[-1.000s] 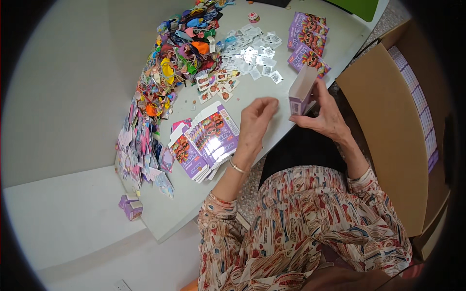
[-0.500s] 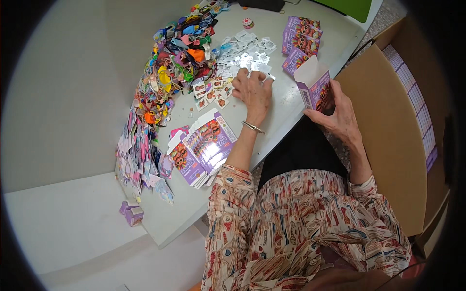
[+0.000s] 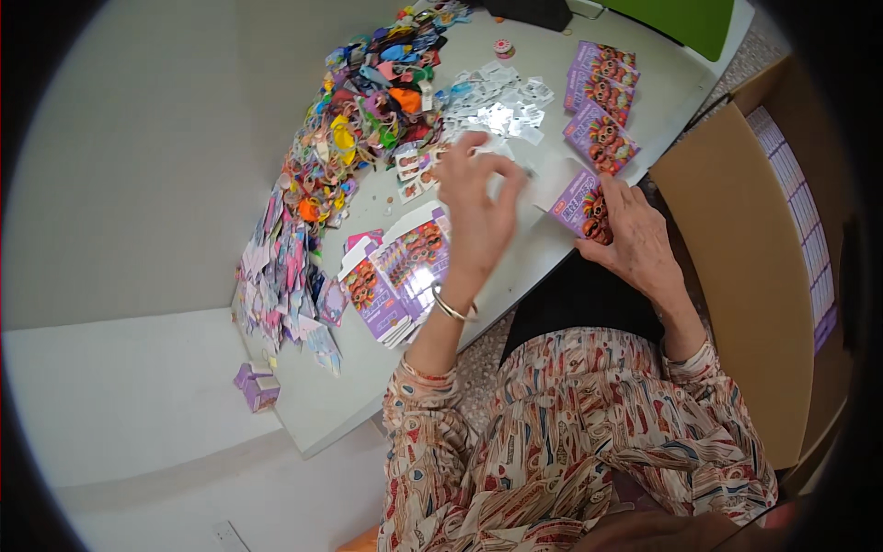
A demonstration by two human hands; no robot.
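Observation:
My right hand [image 3: 636,237] grips a small purple printed carton [image 3: 576,204] at the table's right edge, thumb below and fingers along its far side. A pale open flap sticks out from the carton's left end. My left hand [image 3: 480,213] is raised over the table just left of that flap, slightly blurred. Its thumb and forefinger curl together in a pinch; whatever they hold is too smeared to make out. Beyond it lie a heap of small white packets [image 3: 497,103] and some picture cards [image 3: 410,166].
Several purple cartons [image 3: 602,85] lie at the far right; a fanned stack of flat cartons [image 3: 379,293] is at the near left. A long colourful pile of trinkets [image 3: 354,129] lines the left side. A large cardboard box [image 3: 736,267] with packed cartons stands on my right.
My left hand has lifted away from the white packets and pinches its fingers. My right hand has tipped the carton down, so its printed face shows and its open flap points left.

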